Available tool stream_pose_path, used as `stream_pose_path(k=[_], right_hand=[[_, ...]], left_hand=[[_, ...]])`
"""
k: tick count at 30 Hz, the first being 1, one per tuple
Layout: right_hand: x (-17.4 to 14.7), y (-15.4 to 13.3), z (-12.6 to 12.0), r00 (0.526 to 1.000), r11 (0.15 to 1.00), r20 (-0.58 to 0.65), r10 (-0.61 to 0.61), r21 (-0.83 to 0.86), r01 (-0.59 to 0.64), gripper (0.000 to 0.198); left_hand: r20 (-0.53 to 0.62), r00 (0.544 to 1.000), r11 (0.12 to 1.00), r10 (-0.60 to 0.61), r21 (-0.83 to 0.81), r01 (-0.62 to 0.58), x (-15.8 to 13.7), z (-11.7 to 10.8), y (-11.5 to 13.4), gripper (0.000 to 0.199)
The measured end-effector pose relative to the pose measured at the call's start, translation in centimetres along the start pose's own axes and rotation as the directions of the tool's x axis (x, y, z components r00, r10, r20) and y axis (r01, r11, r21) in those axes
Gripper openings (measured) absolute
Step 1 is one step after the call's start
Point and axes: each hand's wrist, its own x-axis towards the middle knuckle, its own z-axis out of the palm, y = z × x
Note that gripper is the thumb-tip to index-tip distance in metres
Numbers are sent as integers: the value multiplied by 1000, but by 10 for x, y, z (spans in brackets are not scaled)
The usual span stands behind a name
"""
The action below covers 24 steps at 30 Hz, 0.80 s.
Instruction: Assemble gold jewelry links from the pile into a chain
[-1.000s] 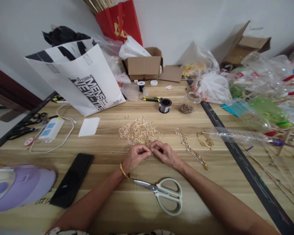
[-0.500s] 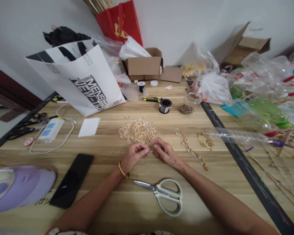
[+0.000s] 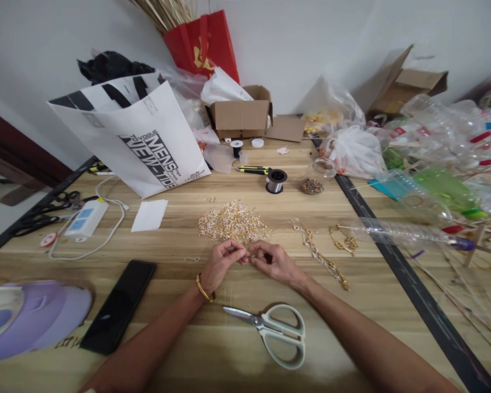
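Observation:
At the near edge of a heap of small gold and silver pieces (image 3: 233, 218), my two hands meet fingertip to fingertip. My left hand (image 3: 225, 262), with a gold bangle at its wrist, is pinched closed. My right hand (image 3: 276, 262) pinches as well, thumb against forefinger. Whatever lies between the fingertips is too small to name. Pale-handled scissors (image 3: 282, 330) lie between my forearms. To the right of my right hand rest gold and silver chains (image 3: 317, 251) and a gold chain (image 3: 344, 240).
Left are a black phone (image 3: 118, 305), a power strip (image 3: 85, 218) and a white paper bag (image 3: 135, 136). A wire spool (image 3: 275, 182), a utility knife (image 3: 252, 170) and a jar of beads (image 3: 313, 184) stand behind the heap. Plastic bottles (image 3: 445, 131) crowd the right.
My right hand has come in closer to my left, its fingers now curled into a tighter pinch. My left hand stays nearly in place. The whole view has shifted slightly.

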Motion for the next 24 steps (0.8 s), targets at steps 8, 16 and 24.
stream_pose_path(k=[8, 16, 24], right_hand=[[0, -4, -1, 1000, 998, 6, 0, -57, 0, 17], [0, -6, -2, 999, 1000, -43, 30, -6, -30, 25], [1, -4, -3, 1000, 999, 9, 5, -54, -4, 27]], left_hand=[[-34, 999, 998, 29, -49, -31, 1, -3, -1, 17], [-17, 1000, 995, 25, -99, -27, 1, -4, -1, 14], [148, 988, 989, 50, -145, -29, -4, 2, 4, 12]])
